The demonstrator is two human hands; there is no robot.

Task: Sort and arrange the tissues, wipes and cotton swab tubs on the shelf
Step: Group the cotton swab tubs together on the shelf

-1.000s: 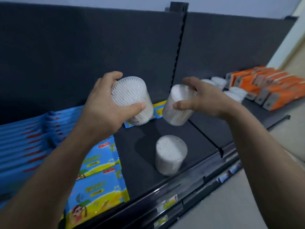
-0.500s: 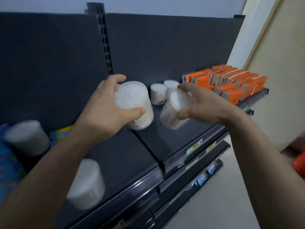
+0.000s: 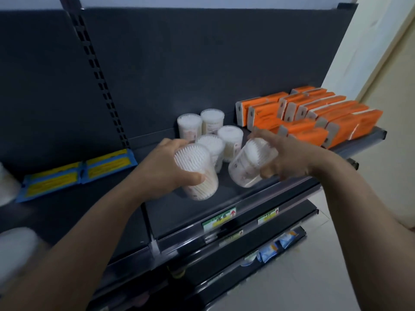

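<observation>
Left hand [image 3: 161,173] fingers wrap a cotton swab tub [image 3: 197,173], upright, low at the shelf [image 3: 224,198] front, just before four standing tubs [image 3: 230,140]; can't tell if its base touches. Right hand [image 3: 289,156] fingers curl round a second tub [image 3: 251,167], tilted, far side hidden by the palm. Orange tissue packs [image 3: 314,117] fill the right end, blue wipes pack [image 3: 78,173] lies flat left, white blurs [image 3: 15,250] at the left edge are cut off, price label [image 3: 219,218] is unreadable.

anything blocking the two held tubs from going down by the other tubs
Nothing visible. The shelf in front of the four standing tubs is bare below the tub in the left hand and the tilted tub in the right hand.
</observation>
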